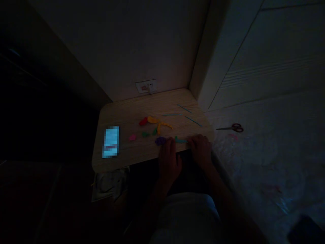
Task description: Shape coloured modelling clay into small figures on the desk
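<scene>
The scene is dim. My left hand (169, 159) rests at the table's near edge, fingers stretched forward and thumb apart, its fingertips beside a bumpy purple clay clump (159, 141). To its right, my right hand (201, 149) has its fingers curled over the right end of a flat teal stick (181, 140); the grip itself is partly hidden. A small green lump (176, 138) sits at the stick's left end. Beyond the hands are a yellow clay piece with a thin twisted strand (165, 125), a red lump (143, 121), green bits (145, 134) and a pink lump (132, 137).
Thin teal sticks (193, 121) lie at the back right of the wooden table (122, 115). A lit, blurred-out phone-like rectangle (111, 142) is at left. Scissors (232, 128) and clear plastic (228, 145) lie right of the table. A wall socket (146, 86) holds a plug.
</scene>
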The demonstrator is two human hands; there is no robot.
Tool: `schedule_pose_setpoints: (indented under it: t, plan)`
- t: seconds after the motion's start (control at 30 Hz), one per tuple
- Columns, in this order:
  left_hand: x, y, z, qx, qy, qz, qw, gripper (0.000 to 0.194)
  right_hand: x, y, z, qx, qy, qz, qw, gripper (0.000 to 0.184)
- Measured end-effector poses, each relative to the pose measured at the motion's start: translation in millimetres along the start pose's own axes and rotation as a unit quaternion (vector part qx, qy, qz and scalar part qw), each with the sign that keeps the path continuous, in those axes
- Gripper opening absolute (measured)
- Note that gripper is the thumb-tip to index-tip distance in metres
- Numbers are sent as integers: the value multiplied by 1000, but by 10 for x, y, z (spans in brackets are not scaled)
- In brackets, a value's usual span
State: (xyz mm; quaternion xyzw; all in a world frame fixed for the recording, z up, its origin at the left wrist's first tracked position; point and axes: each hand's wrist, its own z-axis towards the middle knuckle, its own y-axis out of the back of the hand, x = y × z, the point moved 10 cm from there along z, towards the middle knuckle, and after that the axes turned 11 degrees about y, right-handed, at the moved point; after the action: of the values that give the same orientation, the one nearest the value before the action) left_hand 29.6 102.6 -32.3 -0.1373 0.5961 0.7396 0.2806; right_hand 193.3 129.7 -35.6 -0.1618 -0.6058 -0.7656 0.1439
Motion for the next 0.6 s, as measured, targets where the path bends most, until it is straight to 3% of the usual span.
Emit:
schedule_pose_setpoints:
  t: [0.33,0.6]
  plan:
    - [-7,-12,10,1,4,3,1000,74,35,34,23,-17,23,-33,999,25]
    - [10,31,-26,-9,-6,-21,1000,64,-44,4,45,-31,16,15,999,29]
